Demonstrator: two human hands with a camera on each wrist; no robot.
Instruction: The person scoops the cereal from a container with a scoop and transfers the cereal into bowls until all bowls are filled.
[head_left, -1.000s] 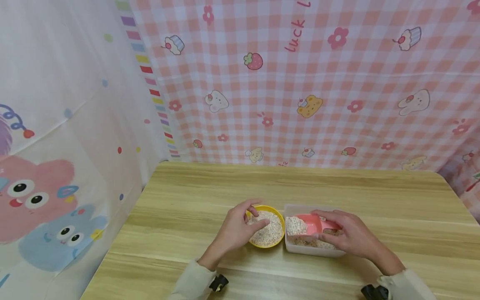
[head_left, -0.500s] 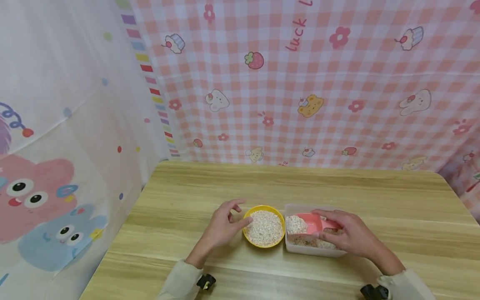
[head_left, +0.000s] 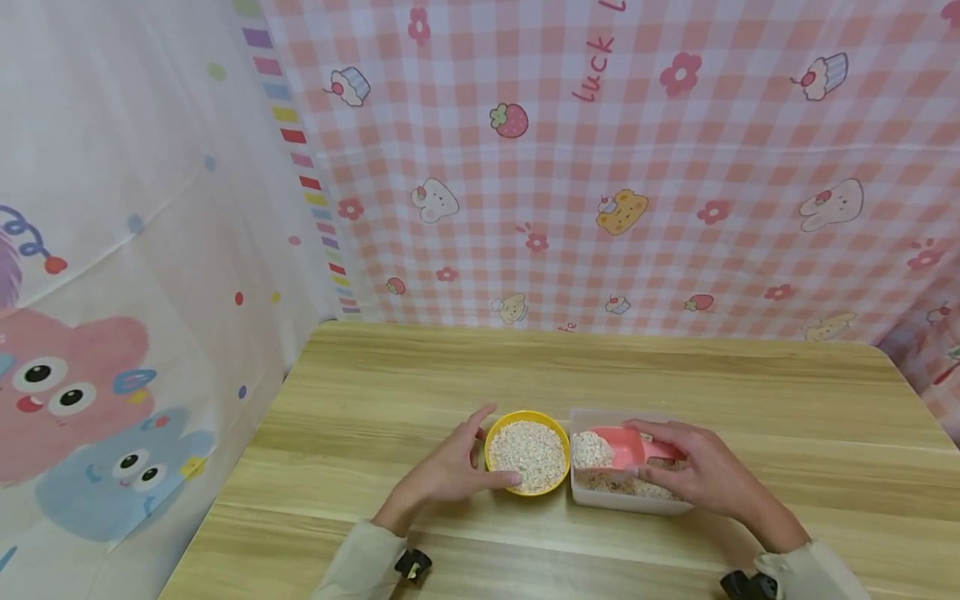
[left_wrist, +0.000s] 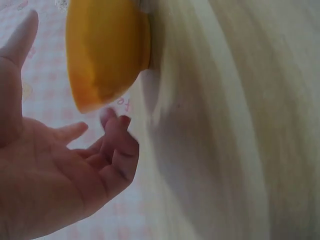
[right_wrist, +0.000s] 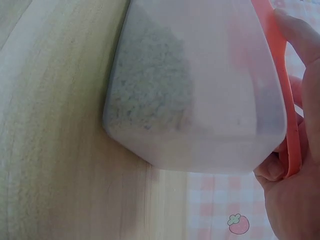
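A yellow bowl [head_left: 527,415] filled with pale oat flakes [head_left: 528,454] stands on the table. My left hand [head_left: 450,468] is at its left side, thumb over the near rim and fingers spread behind. In the left wrist view, the fingers [left_wrist: 122,150] curve loosely below the bowl [left_wrist: 105,55], with a gap between palm and wall. My right hand [head_left: 708,471] grips the handle of a pink scoop [head_left: 628,446] heaped with flakes at its left end. The scoop lies over a translucent box [head_left: 626,502] holding more flakes; in the right wrist view, its handle [right_wrist: 287,100] runs along the box rim.
Box and bowl stand side by side, nearly touching, on the wooden table [head_left: 420,367]. Behind the table hangs a pink checked cloth [head_left: 562,167], and a white printed cloth [head_left: 172,250] hangs at the left.
My left hand drew back left from over the bowl, then turned so its thumb came over the near rim and its fingers beside the left wall. The right hand and scoop stayed still.
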